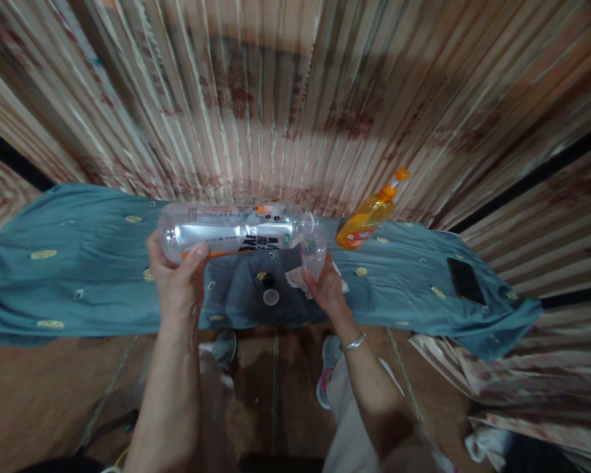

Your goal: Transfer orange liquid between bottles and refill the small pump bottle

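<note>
My left hand (177,276) grips the base end of a large clear plastic bottle (231,228), held on its side with the mouth to the right. My right hand (328,289) holds a small clear bottle (314,253) upright, just under the big bottle's mouth. Both are above a surface covered with a blue-green cloth (79,269). On the cloth below lie a white bottle cap (270,297), a small dark cap (268,280) and a crumpled white tissue (295,279).
An orange dish-soap bottle (369,213) with an orange cap stands at the back right. A black phone (465,280) lies on the cloth at the right. Striped curtains (295,98) hang behind. My shoes (225,348) are on the brown floor below.
</note>
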### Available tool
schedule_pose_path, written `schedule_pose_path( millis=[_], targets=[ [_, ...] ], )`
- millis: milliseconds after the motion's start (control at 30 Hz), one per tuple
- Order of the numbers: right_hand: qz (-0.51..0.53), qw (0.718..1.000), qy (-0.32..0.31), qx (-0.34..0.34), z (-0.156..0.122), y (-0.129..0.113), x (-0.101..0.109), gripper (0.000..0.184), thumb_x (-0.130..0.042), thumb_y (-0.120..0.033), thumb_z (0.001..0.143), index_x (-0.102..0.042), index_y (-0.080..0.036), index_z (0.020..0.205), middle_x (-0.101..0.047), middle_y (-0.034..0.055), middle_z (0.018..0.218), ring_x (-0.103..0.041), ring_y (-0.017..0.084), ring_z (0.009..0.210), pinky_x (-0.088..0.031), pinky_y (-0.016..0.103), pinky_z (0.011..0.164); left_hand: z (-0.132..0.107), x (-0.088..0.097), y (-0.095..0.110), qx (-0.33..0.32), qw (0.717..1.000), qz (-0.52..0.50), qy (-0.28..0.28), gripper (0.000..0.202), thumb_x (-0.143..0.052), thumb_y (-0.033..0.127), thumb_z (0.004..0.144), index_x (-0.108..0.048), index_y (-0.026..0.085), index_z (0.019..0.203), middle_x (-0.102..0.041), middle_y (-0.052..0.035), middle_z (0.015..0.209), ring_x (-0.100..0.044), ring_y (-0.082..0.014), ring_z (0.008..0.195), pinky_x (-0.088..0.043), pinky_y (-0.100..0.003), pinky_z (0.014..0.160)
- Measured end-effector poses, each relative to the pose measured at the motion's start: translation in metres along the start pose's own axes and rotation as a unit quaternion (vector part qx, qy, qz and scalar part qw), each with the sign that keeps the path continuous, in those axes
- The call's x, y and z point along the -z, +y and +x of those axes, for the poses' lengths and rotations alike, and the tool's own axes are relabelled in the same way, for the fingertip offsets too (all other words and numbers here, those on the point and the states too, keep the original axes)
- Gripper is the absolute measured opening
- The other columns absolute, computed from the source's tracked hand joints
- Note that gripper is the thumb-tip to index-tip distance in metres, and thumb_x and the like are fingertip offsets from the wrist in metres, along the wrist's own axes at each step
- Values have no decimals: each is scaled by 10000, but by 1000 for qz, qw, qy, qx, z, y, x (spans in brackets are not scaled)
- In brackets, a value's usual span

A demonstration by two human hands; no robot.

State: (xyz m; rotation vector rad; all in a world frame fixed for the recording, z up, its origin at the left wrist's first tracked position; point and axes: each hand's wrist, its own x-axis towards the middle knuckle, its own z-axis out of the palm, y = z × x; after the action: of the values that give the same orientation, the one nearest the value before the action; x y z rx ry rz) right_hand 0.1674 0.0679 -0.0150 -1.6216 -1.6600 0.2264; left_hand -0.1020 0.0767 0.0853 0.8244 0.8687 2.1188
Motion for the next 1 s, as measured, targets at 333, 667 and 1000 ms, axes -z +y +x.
schedule_pose_path(
  millis=[333,667,1000],
  targets=[
    [-4,1000,12,-19,-1,0,-2,689,-628,-389,893,-442,-68,1472,-711,294,1259,-725,390,1118,-577,612,973,0,-1,-1,-9,1000,6,-6,673,-1007,297,384,-672,241,965,-691,51,875,-636,-109,744,-545,-208,620],
    [2,1000,18,-6,-1,0,-2,685,-602,-401,895,-443,-62,1468,-714,296,1248,-720,397,1117,-568,633,974,0,0,-1,-6,1000,9,1,675,-1002,292,393,-676,254,982,-703,50,884,-635,-104,725,-557,-211,619],
    [2,1000,9,-21,-1,-3,0,665,-638,-341,892,-444,-83,1473,-723,276,1255,-725,382,1138,-573,584,990,0,1,-1,-13,1000,21,-16,686,-1011,345,417,-668,257,1005,-675,42,930,-623,-104,772,-548,-213,674]
  ],
)
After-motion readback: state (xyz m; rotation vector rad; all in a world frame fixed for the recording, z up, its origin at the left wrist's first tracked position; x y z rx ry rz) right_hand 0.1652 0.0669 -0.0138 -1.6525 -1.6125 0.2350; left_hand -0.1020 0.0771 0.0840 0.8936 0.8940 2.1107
